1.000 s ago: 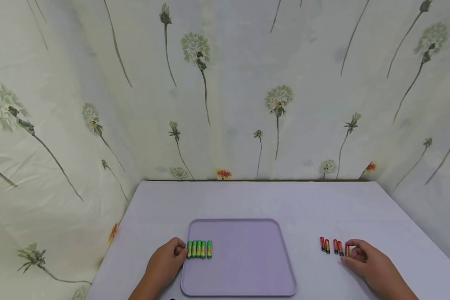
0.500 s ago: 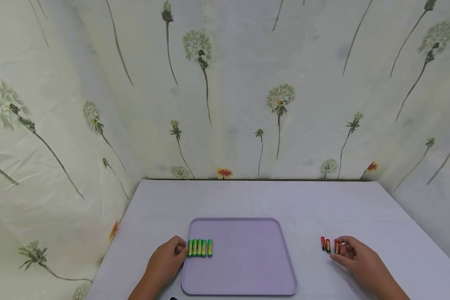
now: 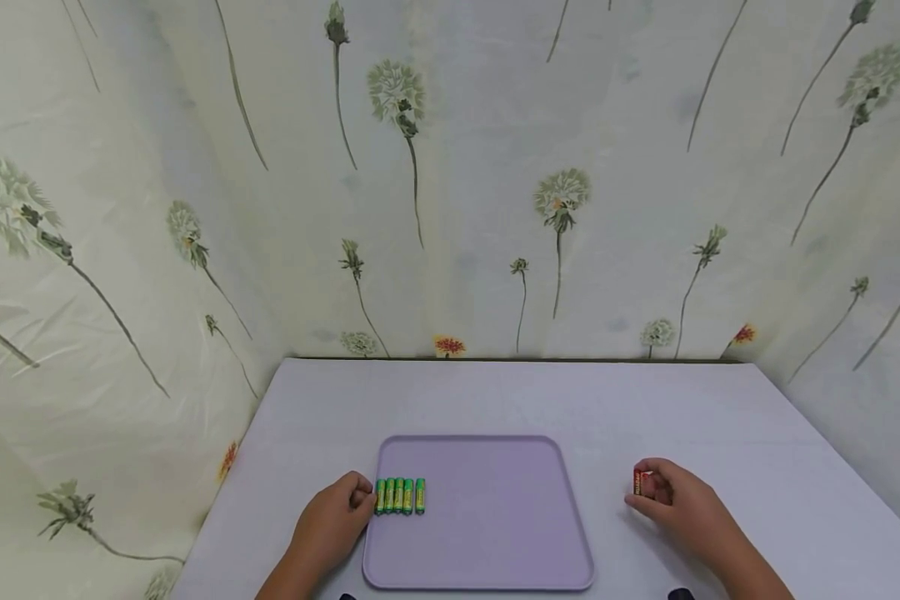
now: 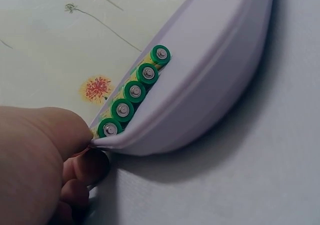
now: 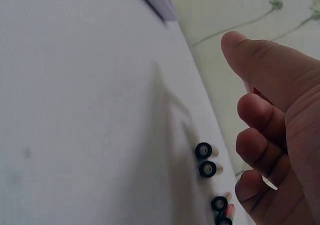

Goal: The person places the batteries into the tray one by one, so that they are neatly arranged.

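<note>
My left hand [image 3: 335, 514] pinches the left rim of a lilac tray [image 3: 487, 533] between thumb and fingers; the left wrist view shows this grip on the rim [image 4: 150, 147]. Just inside that rim lie several green-and-yellow batteries [image 3: 399, 497] in a row, their green ends [image 4: 135, 91] facing the left wrist camera. To the right of the tray, my right hand [image 3: 682, 500] holds a red battery [image 3: 637, 482] between thumb and fingers. In the right wrist view, the thumb and fingers [image 5: 270, 80] mostly hide it. Several red batteries with black ends [image 5: 208, 169] lie on the table beyond that hand.
The white table [image 3: 510, 400] reaches back to a hanging cloth [image 3: 465, 167] printed with dandelions. A dark object [image 3: 681, 594] shows at the bottom edge. The tray's corner [image 5: 155, 2] appears at the top of the right wrist view.
My right hand has moved left with the red battery, passing the other red batteries, which it now hides in the head view. My left hand has stayed on the tray rim.
</note>
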`<act>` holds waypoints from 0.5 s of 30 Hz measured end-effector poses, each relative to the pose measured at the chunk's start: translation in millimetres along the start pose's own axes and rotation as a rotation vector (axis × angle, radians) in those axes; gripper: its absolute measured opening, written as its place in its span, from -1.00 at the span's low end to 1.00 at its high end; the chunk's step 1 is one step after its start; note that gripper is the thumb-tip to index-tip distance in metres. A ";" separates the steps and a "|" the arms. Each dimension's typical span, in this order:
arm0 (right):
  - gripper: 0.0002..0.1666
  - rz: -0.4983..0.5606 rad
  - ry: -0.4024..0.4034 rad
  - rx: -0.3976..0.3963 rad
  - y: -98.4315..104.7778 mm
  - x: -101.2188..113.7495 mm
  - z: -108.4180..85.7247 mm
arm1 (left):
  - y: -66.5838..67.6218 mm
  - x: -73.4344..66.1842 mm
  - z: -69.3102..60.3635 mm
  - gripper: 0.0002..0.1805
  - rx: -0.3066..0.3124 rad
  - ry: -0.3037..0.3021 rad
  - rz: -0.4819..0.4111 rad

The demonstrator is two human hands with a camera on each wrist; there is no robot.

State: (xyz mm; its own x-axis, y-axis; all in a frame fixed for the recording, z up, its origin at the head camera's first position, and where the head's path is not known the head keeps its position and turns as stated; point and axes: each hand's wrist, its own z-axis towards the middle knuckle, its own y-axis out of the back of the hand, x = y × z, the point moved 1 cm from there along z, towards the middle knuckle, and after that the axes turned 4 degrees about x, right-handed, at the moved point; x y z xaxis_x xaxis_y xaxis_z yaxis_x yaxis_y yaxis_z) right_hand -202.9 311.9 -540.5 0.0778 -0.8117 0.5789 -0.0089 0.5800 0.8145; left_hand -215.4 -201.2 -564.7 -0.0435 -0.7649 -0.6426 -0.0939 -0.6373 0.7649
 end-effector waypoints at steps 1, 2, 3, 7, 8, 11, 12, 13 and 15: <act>-0.40 0.001 0.005 0.001 -1.3 2.5 1.1 | 0.1 0.0 0.0 -0.91 0.001 0.000 -0.001; -0.40 0.009 0.010 0.003 -2.6 5.2 2.1 | 0.1 -0.1 -0.1 -0.91 0.003 -0.001 -0.002; -0.40 0.011 0.017 0.007 -4.1 7.6 3.3 | 0.1 -0.1 0.0 -0.91 0.003 -0.002 -0.005; -0.41 0.018 0.019 0.035 -8.1 19.0 8.0 | -0.2 -0.5 -0.1 -0.92 0.005 -0.004 -0.013; -0.40 0.022 0.019 0.045 -8.6 22.2 9.1 | -0.2 -0.6 0.0 -0.92 0.006 -0.003 -0.015; -0.41 0.022 0.015 0.065 -9.9 30.5 13.1 | -0.4 -0.6 0.3 -0.92 0.008 0.001 -0.014; -0.41 0.018 0.017 0.070 -10.6 32.9 14.4 | -0.4 -0.5 0.5 -0.92 0.008 0.002 -0.012; -0.41 0.017 0.015 0.074 -11.6 35.4 15.5 | -0.3 -0.5 0.7 -0.91 0.009 0.003 -0.012; -0.42 0.017 0.014 0.077 -13.4 39.8 17.9 | -0.1 -0.4 1.2 -0.91 0.009 0.003 -0.013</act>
State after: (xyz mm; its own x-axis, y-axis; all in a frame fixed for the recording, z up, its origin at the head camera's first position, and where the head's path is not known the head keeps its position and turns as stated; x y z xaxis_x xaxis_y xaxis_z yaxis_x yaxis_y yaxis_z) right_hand -217.6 270.5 -527.7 0.0904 -0.8004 0.5925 -0.0866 0.5864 0.8054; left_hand -216.5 -200.7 -564.5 -0.0393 -0.7570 -0.6522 -0.1032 -0.6461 0.7562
